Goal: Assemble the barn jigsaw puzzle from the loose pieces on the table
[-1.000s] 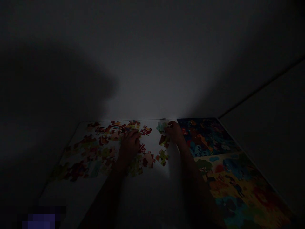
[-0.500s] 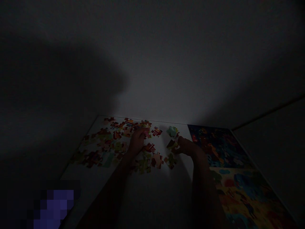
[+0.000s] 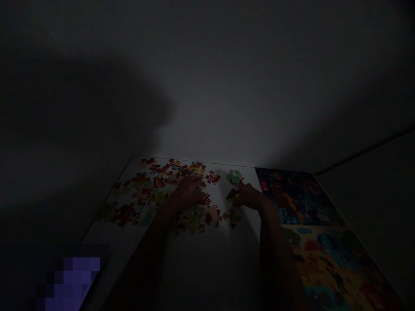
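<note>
It is dim. My left hand [image 3: 186, 192] hangs over the loose puzzle pieces with thumb and fingers apart, its thumb by a red barn piece [image 3: 205, 199]. Another red barn piece [image 3: 212, 177] lies just beyond its fingertips. On the right, my right hand [image 3: 249, 196] is closed, with a small reddish puzzle piece [image 3: 241, 182] showing at its fingertips. Beside those fingers lies a dark and yellow piece [image 3: 231, 195], and a pale green piece [image 3: 234, 176] is just past them. A pinkish piece [image 3: 213, 215] and a green piece [image 3: 232, 217] lie nearer me.
Many jumbled puzzle pieces [image 3: 139, 194] cover the left of the white table [image 3: 210, 268]. Two colourful pictures lie along the right edge, a dark blue one [image 3: 295, 196] behind a yellow one [image 3: 327, 263]. A pale wall [image 3: 210, 108] rises behind.
My left hand has moved slightly nearer me and right, to the nearer red barn piece, its fingers spread wider. My right hand has shifted only slightly near the dark and yellow piece.
</note>
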A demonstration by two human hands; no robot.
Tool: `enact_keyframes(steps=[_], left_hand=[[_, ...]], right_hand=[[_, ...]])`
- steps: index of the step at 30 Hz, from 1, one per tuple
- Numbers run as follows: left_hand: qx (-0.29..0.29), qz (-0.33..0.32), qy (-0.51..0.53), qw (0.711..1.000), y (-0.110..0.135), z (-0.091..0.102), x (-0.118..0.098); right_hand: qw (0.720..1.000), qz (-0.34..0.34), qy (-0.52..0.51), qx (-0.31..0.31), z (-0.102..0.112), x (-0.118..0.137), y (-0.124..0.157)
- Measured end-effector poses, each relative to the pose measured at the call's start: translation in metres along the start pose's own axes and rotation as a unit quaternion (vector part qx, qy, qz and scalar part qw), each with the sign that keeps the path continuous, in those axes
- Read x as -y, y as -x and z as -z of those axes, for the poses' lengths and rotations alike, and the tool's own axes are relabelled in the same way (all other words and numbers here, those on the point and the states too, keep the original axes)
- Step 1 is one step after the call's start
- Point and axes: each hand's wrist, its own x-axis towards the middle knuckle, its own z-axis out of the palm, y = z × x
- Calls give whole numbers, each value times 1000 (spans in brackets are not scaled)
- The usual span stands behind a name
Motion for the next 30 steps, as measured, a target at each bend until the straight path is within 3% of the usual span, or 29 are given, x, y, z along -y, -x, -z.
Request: enact_keyframes(steps=[5, 8, 12, 17, 22, 30], left_hand=[[9, 28, -52, 998, -1, 3, -7], [35, 25, -72, 996, 1, 7, -13], [82, 14, -105, 991, 10, 7, -20], [92, 46, -133, 986, 18, 1, -30], [119, 67, -160, 978, 12, 6, -40], [137, 74, -155, 976, 10, 14, -39]], right_hand=[[999, -4, -51, 8, 7, 7, 5], [999, -37, -11, -17, 3, 15, 8], [995, -87, 48, 3, 1, 25, 11], [997, -71, 36, 23, 4, 27, 12], [993, -93, 70, -8, 0, 34, 15], [992, -96, 82, -4, 1, 43, 21]])
